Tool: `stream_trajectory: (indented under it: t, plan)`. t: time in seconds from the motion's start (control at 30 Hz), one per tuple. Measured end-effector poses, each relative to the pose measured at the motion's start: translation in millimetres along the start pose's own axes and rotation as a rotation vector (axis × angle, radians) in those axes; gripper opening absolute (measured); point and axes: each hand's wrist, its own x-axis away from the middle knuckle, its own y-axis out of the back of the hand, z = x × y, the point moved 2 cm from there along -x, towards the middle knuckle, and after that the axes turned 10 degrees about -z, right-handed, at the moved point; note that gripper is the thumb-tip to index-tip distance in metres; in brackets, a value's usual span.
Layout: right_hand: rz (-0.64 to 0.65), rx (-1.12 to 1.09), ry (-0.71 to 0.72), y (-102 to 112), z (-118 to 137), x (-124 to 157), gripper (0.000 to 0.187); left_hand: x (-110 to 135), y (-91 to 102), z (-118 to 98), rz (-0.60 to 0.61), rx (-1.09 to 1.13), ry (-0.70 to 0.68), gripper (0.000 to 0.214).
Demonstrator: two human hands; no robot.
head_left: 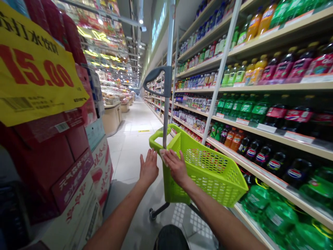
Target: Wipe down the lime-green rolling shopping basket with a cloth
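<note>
A lime-green shopping cart (208, 180) stands in front of me, with a metal pole (166, 121) rising from its near-left corner to a grey loop handle (157, 83). My right hand (177, 166) is at that corner, its fingers over a small pale wipe (163, 157) pressed near the foot of the pole. Whether the wipe is cloth or paper I cannot tell. Just left of the cart, my left hand (149, 167) is raised with fingers stretched out, holding nothing. The visible inside of the basket shows only its perforated wall.
Shelves of bottled drinks (249, 107) line the right side, close to the cart. Stacked boxes (57, 156) under a yellow price sign (39, 69) stand on the left. A tiled aisle (132, 121) runs ahead past display counters (111, 118). A caster (152, 213) shows under the cart.
</note>
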Motion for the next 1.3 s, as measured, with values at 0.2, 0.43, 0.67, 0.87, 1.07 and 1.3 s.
stream_trajectory:
  t: [0.2, 0.43, 0.67, 0.87, 1.07, 1.3]
  plan:
    - [0.136, 0.049, 0.322, -4, -24, -54, 0.036, -49, 10.6, 12, 0.022, -0.008, -0.066, 0.068]
    - [0.129, 0.068, 0.421, 16, -62, -136, 0.043, -50, 3.6, 18, 0.092, -0.016, -0.127, 0.071]
    - [0.164, 0.125, 0.506, 14, -47, -138, 0.037, -45, 4.8, 11, 0.101, 0.007, -0.075, 0.075]
    - [0.135, 0.090, 0.546, 21, -57, -164, 0.037, -44, 10.9, 7, 0.112, 0.010, -0.103, 0.072]
    - [0.031, 0.140, 0.394, 44, -75, -187, 0.041, -47, 14.1, 1, 0.126, -0.013, -0.063, 0.071]
    - [0.281, 0.128, 0.733, 26, -62, -125, 0.037, -48, 13.2, -1, 0.172, -0.016, -0.056, 0.074]
